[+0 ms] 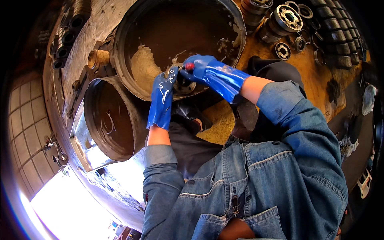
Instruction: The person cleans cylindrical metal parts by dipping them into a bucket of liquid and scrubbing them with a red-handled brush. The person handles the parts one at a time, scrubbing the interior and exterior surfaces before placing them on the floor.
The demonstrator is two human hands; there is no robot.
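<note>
Both my hands wear long blue rubber gloves and meet over the near rim of a large round metal tub (118,60) of brown liquid. My left hand (163,90) is closed on the left side of a dark metal ring-shaped part (185,85), which looks like a bearing with holes. My right hand (202,71) is curled against the part's upper right, its fingers closed. At its knuckles shows a small red thing (189,66), too covered to name. Pale foam (145,66) floats in the tub, left of my hands.
A second, smaller drum (90,120) with liquid stands to the left. A rusty cup (98,58) sits beside the tub. Stacked bearings (282,24), loose rings (283,51) and rows of dark cylinders (338,36) lie at the far right. My legs are under the tub's near side.
</note>
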